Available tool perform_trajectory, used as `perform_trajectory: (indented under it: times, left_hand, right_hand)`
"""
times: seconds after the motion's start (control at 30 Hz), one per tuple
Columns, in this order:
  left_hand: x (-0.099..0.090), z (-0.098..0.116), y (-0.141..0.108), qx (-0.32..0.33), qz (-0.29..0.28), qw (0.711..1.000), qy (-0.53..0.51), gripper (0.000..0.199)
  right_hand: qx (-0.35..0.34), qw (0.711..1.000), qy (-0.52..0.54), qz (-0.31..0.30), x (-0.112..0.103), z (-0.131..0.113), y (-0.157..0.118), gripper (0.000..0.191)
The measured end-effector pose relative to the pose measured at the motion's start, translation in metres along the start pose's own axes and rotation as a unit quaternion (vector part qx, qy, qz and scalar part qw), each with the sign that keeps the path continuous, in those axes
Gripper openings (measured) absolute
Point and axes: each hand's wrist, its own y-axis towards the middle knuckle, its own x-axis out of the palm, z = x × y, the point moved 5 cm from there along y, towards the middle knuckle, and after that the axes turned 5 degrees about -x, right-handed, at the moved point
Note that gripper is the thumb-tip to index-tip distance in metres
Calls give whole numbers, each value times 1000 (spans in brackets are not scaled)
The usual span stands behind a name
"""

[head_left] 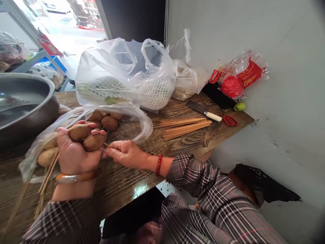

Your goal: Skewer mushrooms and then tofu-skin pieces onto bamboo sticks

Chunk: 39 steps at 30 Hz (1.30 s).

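My left hand [78,157], with a bangle at the wrist, is closed round two brown potatoes [94,141], palm up and fingers curled over them. Thin stick ends poke out of the potatoes. My right hand [128,154], wearing a red bead bracelet, pinches a thin bamboo skewer [106,144] at the right side of the nearer potato. How deep the skewer sits cannot be seen. Behind the left hand, more potatoes [109,123] lie in an open clear plastic bag [143,123], some with sticks in them. Several bamboo skewers [49,171] hang below the left hand.
Two bundles of skewers [186,128] lie on the wooden table [182,146], near a cleaver [200,110] and red scissors [230,120]. A large metal basin [50,98] stands at left. Plastic bags [122,81] line the back, and a red packet [250,74] sits by the wall.
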Motion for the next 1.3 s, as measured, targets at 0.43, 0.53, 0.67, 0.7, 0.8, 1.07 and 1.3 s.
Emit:
perform_trajectory:
  times: [0.43, 0.53, 0.67, 0.7, 0.8, 1.07, 1.3]
  left_hand:
    - [-20, -15, 2, -12, -31, 992, -119, 44]
    - [-20, -19, 1, 17, -28, 996, -78, 33]
    - [-24, -28, 4, 18, -26, 999, -35, 20]
    - [-26, -30, 5, 19, -28, 999, -25, 18]
    - [-30, -33, 7, 63, -30, 998, 5, 17]
    - [-19, -17, -1, 254, -47, 952, 164, 19]
    - [-10, 12, -68, 242, -167, 943, 157, 26]
  right_hand:
    - [73, 979, 158, 110, -14, 22, -8, 30]
    - [88, 974, 175, 115, -17, 24, -7, 34]
    - [76, 970, 167, 156, -27, 23, -7, 43]
    - [74, 970, 162, 167, -30, 23, -7, 45]
    - [87, 969, 159, 170, -36, 27, -12, 49]
    - [147, 966, 183, 108, -19, 40, -53, 43]
    - [133, 968, 169, 127, -13, 18, -35, 36]
